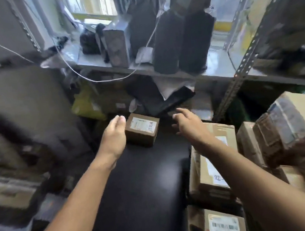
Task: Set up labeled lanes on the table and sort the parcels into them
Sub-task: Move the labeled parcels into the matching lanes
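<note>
Barely started, I think: one small brown cardboard box on the black tabletop, no lane labels showing. The left hand and right hand are loose and empty.

Cardboard parcel, seemingly glossy table

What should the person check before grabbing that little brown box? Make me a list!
1. The small cardboard box lies flat on the black table: ok.
2. Its label faces up: ok.
3. Label readable: cannot tell, blurred.
4. The left hand is open beside the box's left side: ok.
5. The right hand is at the box: not ok, open and apart from it.
6. Table marked into lanes: not ok, no marks show.
</note>
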Demonstrator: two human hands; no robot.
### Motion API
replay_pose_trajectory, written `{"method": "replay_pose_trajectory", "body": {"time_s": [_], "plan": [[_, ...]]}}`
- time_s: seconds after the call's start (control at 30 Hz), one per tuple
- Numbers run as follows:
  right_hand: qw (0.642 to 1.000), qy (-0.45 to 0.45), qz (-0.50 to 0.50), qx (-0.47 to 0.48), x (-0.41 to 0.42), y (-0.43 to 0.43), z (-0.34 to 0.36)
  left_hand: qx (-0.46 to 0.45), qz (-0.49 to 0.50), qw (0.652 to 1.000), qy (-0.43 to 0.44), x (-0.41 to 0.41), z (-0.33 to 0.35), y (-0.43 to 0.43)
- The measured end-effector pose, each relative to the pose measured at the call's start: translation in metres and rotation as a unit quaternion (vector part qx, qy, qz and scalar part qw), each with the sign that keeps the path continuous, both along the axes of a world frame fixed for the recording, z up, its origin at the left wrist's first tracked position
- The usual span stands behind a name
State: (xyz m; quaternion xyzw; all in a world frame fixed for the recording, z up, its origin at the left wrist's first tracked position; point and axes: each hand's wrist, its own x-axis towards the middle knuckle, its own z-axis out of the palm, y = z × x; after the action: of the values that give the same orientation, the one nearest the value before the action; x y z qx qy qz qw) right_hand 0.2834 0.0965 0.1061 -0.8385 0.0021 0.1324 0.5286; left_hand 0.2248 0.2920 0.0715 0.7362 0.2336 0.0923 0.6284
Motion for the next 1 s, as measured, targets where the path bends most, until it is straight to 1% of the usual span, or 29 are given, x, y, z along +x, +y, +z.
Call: {"method": "replay_pose_trajectory", "body": {"time_s": [0.23, 0.33, 0.4, 0.47, 0.57, 0.63, 0.73, 0.83, 0.97, 1.0], "plan": [[0.985, 0.172, -0.003, 0.001, 0.041, 0.055, -0.12, 0.029, -0.007, 0.995, 0.098, 0.045, -0.091, 0.028], [0.98, 0.197, -0.017, -0.016, 0.065, 0.073, -0.166, 0.03, -0.004, 0.99, 0.136, 0.066, -0.131, 0.035], [0.978, 0.203, -0.038, -0.011, 0.084, 0.08, -0.189, 0.018, -0.004, 0.989, 0.146, 0.073, -0.157, 0.033], [0.978, 0.197, -0.068, -0.015, 0.103, 0.084, -0.205, -0.005, -0.009, 0.989, 0.15, 0.076, -0.181, 0.025], [0.982, 0.15, -0.091, -0.063, 0.128, 0.088, -0.217, -0.034, -0.014, 0.987, 0.157, 0.081, -0.21, 0.013], [0.988, 0.097, -0.065, -0.104, 0.142, 0.089, -0.22, -0.044, -0.005, 0.986, 0.16, 0.088, -0.221, 0.007], [0.983, 0.012, 0.018, -0.181, 0.168, 0.098, -0.224, -0.06, 0.008, 0.988, 0.139, 0.101, -0.229, 0.002], [0.961, 0.007, 0.101, -0.257, 0.187, 0.112, -0.225, -0.069, 0.012, 0.991, 0.118, 0.109, -0.231, -0.003], [0.937, -0.018, 0.121, -0.327, 0.189, 0.117, -0.231, -0.082, 0.017, 0.989, 0.121, 0.111, -0.239, -0.008], [0.936, -0.015, 0.119, -0.331, 0.188, 0.114, -0.232, -0.08, 0.026, 0.989, 0.12, 0.11, -0.24, -0.009]]}}
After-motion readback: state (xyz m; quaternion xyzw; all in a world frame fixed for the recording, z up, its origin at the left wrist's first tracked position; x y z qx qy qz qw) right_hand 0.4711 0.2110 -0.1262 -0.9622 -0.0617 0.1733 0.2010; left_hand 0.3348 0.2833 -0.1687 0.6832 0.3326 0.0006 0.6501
